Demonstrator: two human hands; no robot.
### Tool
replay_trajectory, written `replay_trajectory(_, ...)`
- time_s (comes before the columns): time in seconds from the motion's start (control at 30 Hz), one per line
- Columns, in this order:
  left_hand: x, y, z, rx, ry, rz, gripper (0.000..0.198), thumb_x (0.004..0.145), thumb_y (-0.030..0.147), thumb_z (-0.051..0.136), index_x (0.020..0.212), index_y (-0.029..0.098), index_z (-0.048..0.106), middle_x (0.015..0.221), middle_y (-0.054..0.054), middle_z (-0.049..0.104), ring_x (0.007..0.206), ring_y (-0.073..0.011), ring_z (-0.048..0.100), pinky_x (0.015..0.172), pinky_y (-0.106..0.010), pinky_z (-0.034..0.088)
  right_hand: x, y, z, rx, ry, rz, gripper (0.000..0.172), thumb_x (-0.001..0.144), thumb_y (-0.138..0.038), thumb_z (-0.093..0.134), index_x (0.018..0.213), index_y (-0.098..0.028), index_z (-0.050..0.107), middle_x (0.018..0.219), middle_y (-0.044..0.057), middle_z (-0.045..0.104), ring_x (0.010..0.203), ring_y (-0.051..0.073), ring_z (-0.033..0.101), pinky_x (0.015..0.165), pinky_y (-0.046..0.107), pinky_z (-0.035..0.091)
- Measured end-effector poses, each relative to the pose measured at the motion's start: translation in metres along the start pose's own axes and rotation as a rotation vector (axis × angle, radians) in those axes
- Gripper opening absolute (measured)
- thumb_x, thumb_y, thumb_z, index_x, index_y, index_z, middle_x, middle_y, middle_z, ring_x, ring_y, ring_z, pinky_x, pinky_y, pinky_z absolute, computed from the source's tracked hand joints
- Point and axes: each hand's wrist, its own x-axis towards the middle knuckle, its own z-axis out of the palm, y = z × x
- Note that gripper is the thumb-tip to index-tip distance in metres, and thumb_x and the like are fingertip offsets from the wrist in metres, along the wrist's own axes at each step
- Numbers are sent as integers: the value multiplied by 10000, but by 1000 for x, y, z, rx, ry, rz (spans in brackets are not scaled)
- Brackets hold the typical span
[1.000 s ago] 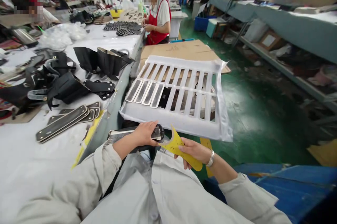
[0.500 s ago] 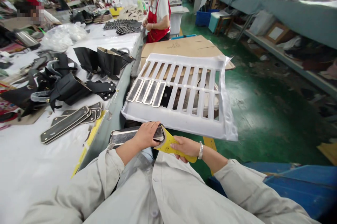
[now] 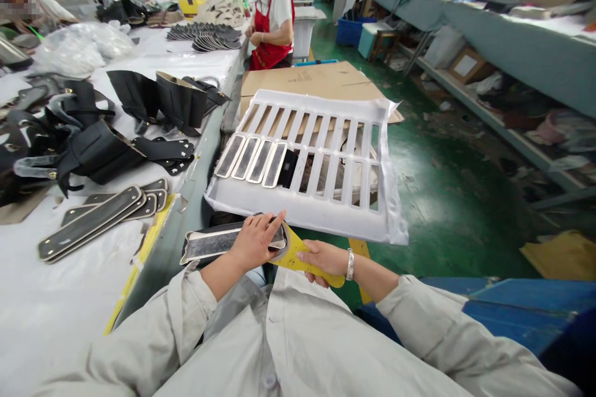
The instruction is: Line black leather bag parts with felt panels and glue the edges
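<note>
One white-covered worktop (image 3: 46,297) is running along the person's left side, with a heap of black bag parts (image 3: 93,148) lying on it. One white slotted rack (image 3: 302,215) is sitting straight ahead over a cardboard sheet (image 3: 307,80). It is showing two rows of slots, and four long strips (image 3: 251,159) are lying in the near row at its left end. A small overlapping stack of the same strips (image 3: 93,220) is resting near the worktop edge; their number cannot be told.

One more strip (image 3: 209,245) is lying across the lap, its long axis running left to right, just below the rack's near rim. The left hand (image 3: 254,240) is closing its grip over the strip's right end, forefinger stretched out. The right hand (image 3: 323,258) is pinching one yellow card (image 3: 295,251), whose tip is touching that same end.
</note>
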Motion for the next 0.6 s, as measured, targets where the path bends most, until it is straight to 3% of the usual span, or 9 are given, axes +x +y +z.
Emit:
replay_trajectory(0.4,-4,-2,4,115,-2,37,840,760,315,577,1458,228,118,1318,-169,407,1155,-318,405,954,-443,295,6,-17,-10,-15,-22,140,277,889,-439,409,791,-183,445,531,-18,561,331,102,493,306,207,422)
replay_trajectory(0.6,-5,-5,0,35,-45,42,891,714,341,617,1452,196,141,1365,-171,386,1211,-323,385,1006,-451,261,5,-15,-12,-6,-40,155,312,873,-494,430,834,-186,453,538,-27,551,333,96,489,304,200,413)
